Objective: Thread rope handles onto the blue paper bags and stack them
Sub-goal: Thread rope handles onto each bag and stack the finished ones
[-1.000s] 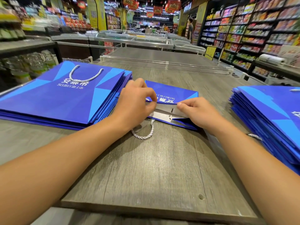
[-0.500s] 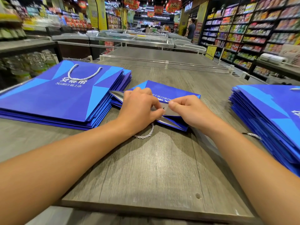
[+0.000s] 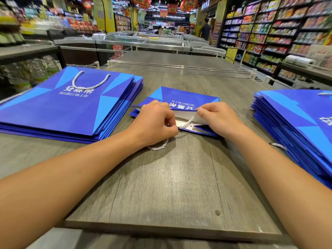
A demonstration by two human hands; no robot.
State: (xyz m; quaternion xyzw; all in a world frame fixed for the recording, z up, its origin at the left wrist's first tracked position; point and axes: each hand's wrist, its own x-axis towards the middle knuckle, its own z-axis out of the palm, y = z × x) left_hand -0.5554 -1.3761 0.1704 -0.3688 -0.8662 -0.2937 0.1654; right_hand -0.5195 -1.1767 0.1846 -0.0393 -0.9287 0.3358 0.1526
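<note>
Blue paper bag (image 3: 181,97) lay flat mid-surface (image 3: 161,186), mouth toward the person. Left hand (image 3: 154,121) fingers pinched the white rope handle (image 3: 186,123) at the bag's mouth; right hand (image 3: 217,119) fingers pinched up the top panel edge. Finished stack (image 3: 68,105) lay left, another stack (image 3: 296,126) right

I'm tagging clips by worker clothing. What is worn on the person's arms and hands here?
Nothing shows on them. The left hand and right hand are bare, without gloves, rings or a watch, and both forearms are uncovered as far as the frame edge. No sleeve or cuff is in view.
</note>
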